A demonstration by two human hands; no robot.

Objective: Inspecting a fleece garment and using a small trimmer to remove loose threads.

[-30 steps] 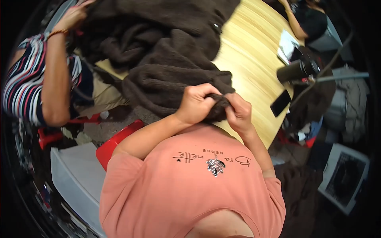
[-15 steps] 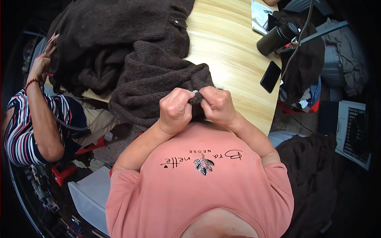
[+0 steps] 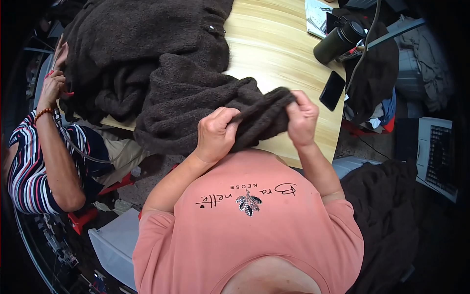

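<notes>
A dark brown knitted garment [image 3: 196,98] lies bunched at the near edge of the table, with one edge pulled up between my hands. My left hand [image 3: 217,134] is closed on a fold of it, thumb on top. Off to the right, my right hand [image 3: 302,116] grips the other end of the raised edge, stretching it between the two hands. Small shiny buttons [image 3: 211,29] show on more brown knit [image 3: 142,34] spread over the far left of the table. Whatever lies under my fingers is hidden.
At left a co-worker's hand [image 3: 53,88] holds red-handled scissors beside the knit. On the light wooden table [image 3: 267,44] are a phone [image 3: 332,91], a dark flask [image 3: 339,42] and papers [image 3: 317,17]. More brown knitwear [image 3: 384,215] lies at lower right.
My right hand has moved right, away from my left, drawing the knit edge out between them. The shiny piece between my fingers no longer shows. The co-worker's scissors have come into view.
</notes>
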